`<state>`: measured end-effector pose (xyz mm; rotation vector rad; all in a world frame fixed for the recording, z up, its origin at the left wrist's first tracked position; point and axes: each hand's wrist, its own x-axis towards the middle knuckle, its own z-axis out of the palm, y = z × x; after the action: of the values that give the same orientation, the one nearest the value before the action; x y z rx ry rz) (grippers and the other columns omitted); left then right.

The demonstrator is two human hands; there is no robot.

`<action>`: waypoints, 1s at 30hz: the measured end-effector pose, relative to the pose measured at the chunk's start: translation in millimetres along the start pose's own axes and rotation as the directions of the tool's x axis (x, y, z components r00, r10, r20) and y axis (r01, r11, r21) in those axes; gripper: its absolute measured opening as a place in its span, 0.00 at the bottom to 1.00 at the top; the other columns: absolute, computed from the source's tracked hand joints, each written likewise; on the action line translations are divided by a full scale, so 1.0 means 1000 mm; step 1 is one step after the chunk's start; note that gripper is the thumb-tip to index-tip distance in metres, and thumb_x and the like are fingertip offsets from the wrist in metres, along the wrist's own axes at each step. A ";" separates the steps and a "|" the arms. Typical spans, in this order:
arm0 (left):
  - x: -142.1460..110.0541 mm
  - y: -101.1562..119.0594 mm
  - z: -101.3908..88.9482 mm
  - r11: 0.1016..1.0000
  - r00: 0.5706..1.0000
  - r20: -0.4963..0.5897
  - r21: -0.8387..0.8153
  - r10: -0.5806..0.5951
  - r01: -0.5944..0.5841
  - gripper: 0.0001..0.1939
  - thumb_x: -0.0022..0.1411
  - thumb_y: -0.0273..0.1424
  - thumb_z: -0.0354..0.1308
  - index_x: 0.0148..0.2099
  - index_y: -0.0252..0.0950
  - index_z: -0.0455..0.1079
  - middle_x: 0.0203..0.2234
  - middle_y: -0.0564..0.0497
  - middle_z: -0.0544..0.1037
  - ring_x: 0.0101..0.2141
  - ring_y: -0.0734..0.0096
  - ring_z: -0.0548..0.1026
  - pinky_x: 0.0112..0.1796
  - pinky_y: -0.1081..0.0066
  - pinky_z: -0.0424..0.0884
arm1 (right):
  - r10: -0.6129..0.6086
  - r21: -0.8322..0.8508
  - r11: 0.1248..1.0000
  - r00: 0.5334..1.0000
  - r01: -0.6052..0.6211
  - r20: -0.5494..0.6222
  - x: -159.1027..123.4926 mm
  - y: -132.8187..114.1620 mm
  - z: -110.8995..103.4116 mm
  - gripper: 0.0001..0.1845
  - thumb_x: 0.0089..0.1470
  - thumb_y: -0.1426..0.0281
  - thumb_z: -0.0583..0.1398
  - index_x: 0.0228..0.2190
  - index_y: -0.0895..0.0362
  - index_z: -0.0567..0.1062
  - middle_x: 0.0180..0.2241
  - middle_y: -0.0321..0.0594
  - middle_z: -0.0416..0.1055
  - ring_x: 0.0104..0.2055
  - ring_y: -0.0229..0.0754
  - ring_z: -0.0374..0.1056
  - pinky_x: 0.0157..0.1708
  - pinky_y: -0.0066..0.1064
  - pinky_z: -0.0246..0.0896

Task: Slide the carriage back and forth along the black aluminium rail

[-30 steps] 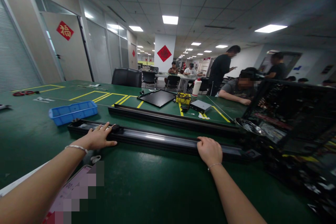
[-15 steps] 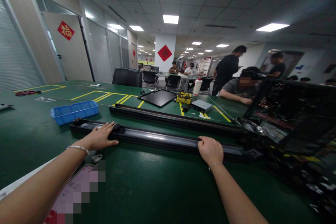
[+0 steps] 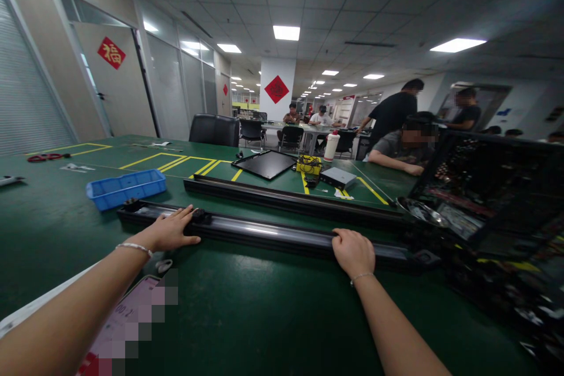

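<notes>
A long black rail [image 3: 273, 232] with a shiny silvery channel lies across the table in front of me. My left hand [image 3: 174, 230] rests on its left part, fingers stretched out and thumb apart, beside a small black block [image 3: 201, 217] on the rail. Farther right, my right hand [image 3: 355, 251] is wrapped over the rail, its fingertips hidden behind the far side. A second long black rail [image 3: 282, 194] lies just beyond, roughly parallel. Near my left forearm are a phone [image 3: 132, 311], partly blurred out, and a small white object [image 3: 164, 265].
A blue plastic bin [image 3: 127, 189] stands beyond the rail's left end. Behind the rails are a black flat panel [image 3: 265, 164], a grey box-shaped unit [image 3: 338, 177] and a white bottle [image 3: 331, 147]. A dark open case [image 3: 489, 194] crowds the right. A person [image 3: 399, 150] leans on the table.
My hands stay almost in place on the rail. In the background, a standing person in black has bent forward to the right.
</notes>
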<state>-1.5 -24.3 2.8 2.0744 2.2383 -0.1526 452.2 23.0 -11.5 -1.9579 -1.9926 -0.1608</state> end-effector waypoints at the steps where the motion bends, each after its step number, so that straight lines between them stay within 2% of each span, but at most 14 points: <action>1: 0.000 0.000 0.000 1.000 1.000 0.001 0.001 0.002 -0.002 0.49 0.49 0.56 0.47 0.66 0.34 0.43 0.64 0.39 0.41 0.62 0.44 0.44 0.55 0.40 0.48 | 0.002 -0.001 1.000 1.000 -0.002 0.003 0.000 0.000 0.000 0.22 0.52 0.69 0.47 0.42 0.53 0.75 0.46 0.38 0.72 0.49 0.41 0.64 0.49 0.34 0.51; 4: 0.002 -0.002 0.003 1.000 1.000 0.000 0.003 0.003 -0.003 0.50 0.49 0.57 0.47 0.66 0.32 0.42 0.64 0.39 0.40 0.62 0.45 0.43 0.55 0.41 0.47 | 0.002 0.001 1.000 1.000 -0.002 0.004 0.001 0.001 0.001 0.22 0.52 0.69 0.47 0.42 0.53 0.75 0.46 0.38 0.72 0.49 0.41 0.64 0.49 0.34 0.51; 8: 0.004 -0.006 0.009 0.999 0.998 -0.053 0.004 0.041 -0.040 0.51 0.49 0.57 0.47 0.66 0.28 0.42 0.64 0.37 0.42 0.63 0.49 0.42 0.57 0.48 0.48 | 0.000 -0.001 1.000 1.000 0.000 -0.001 0.001 0.001 0.001 0.22 0.52 0.69 0.47 0.42 0.53 0.76 0.46 0.38 0.72 0.49 0.41 0.64 0.48 0.33 0.51; 12: 0.004 -0.006 0.010 0.997 0.993 -0.087 -0.015 0.076 -0.078 0.51 0.48 0.57 0.48 0.65 0.28 0.44 0.64 0.37 0.44 0.62 0.50 0.45 0.57 0.52 0.50 | -0.007 -0.006 1.000 1.000 0.007 -0.008 0.000 0.001 0.001 0.22 0.53 0.69 0.47 0.42 0.53 0.76 0.45 0.37 0.73 0.48 0.41 0.64 0.48 0.33 0.51; 16: 0.001 -0.001 0.005 0.998 0.996 -0.058 0.024 0.067 -0.065 0.50 0.49 0.55 0.47 0.65 0.26 0.43 0.64 0.36 0.44 0.62 0.51 0.48 0.58 0.53 0.49 | 0.003 -0.018 1.000 1.000 -0.003 -0.001 0.001 0.002 0.003 0.21 0.52 0.70 0.47 0.42 0.53 0.75 0.46 0.37 0.73 0.48 0.41 0.64 0.48 0.34 0.51; 30: -0.001 0.006 -0.002 0.997 0.999 0.022 0.070 0.024 -0.025 0.50 0.50 0.53 0.47 0.66 0.27 0.40 0.64 0.36 0.39 0.62 0.52 0.46 0.57 0.52 0.49 | 0.002 -0.006 1.000 1.000 -0.002 0.009 0.003 0.004 0.005 0.21 0.52 0.69 0.47 0.42 0.53 0.75 0.46 0.36 0.72 0.49 0.42 0.64 0.49 0.35 0.51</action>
<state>5.0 -24.2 4.7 2.1235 2.2253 -0.2544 455.4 27.4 -16.0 -1.9676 -1.9977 -0.1578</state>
